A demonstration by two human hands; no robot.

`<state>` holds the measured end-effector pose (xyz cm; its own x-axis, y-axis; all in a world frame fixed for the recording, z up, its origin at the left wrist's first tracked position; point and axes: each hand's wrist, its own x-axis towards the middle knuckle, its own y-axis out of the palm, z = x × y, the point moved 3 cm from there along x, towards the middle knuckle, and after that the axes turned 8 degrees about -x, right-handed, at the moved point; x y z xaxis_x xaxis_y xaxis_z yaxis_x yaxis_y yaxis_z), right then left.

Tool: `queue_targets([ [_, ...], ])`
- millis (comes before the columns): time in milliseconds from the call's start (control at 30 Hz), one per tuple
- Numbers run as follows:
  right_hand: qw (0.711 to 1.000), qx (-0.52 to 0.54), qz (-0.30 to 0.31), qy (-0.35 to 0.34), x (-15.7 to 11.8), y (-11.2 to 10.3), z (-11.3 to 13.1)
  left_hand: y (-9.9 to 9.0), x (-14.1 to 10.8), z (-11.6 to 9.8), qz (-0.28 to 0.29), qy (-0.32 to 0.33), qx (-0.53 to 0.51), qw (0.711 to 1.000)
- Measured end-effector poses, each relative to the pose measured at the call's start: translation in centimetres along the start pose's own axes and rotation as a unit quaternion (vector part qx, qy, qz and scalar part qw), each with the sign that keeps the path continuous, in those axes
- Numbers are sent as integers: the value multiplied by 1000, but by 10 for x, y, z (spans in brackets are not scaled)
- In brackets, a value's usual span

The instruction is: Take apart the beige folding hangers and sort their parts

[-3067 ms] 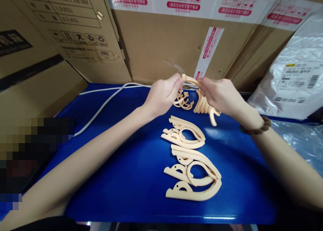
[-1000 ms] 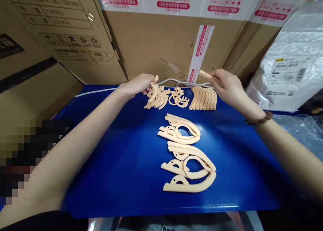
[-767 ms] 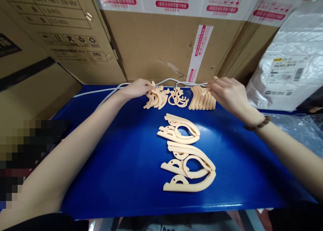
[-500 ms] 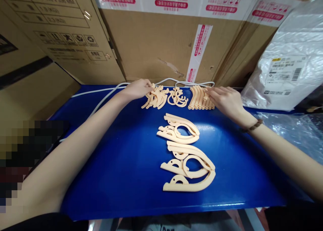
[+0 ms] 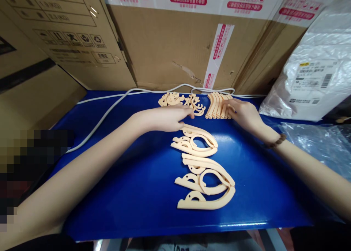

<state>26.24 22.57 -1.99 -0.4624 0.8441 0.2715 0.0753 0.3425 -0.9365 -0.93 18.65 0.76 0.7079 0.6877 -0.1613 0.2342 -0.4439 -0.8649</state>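
My left hand hovers palm down between the back piles and the front pieces, its fingers apart and no piece visible in it. My right hand is at the right end of a row of curved beige pieces, fingertips on them; whether it grips one is hidden. Left of the row lie small curved hook pieces and a heap of beige pieces. Nearer me, two folded beige hanger-like assemblies lie flat, a smaller one behind a larger one.
The blue table is backed by cardboard boxes. A white cable runs along its back and left. At the right are a white plastic parcel and clear plastic film.
My left hand has left the heap and come right and nearer to me. The heap lies differently. My right hand has shifted slightly at the row.
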Motion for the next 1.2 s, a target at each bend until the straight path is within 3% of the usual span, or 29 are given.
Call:
queue_targets([
  [233,1000,12,9,14,4,-2,3,1,-13,-13,82,-43,-21,995],
  [467,1000,12,-19,12,3,-13,12,-2,-23,-16,155,-1,-24,988],
  [600,994,69,-67,-55,-8,-37,48,3,-20,-15,133,-4,8,991],
  [700,985,129,9,-115,-20,-45,82,3,-19,-13,125,-17,8,992],
  [800,980,130,84,-123,-25,-44,103,0,-19,-9,114,-24,-17,993],
  [1000,971,205,89,-80,-18,-38,96,-3,-13,2,76,-60,-91,991],
  [1133,945,327,17,-7,-12,-43,84,-6,-2,9,-14,-69,-186,980],
  [1200,928,371,-35,19,-9,-50,79,-9,2,7,-69,-47,-310,947],
])
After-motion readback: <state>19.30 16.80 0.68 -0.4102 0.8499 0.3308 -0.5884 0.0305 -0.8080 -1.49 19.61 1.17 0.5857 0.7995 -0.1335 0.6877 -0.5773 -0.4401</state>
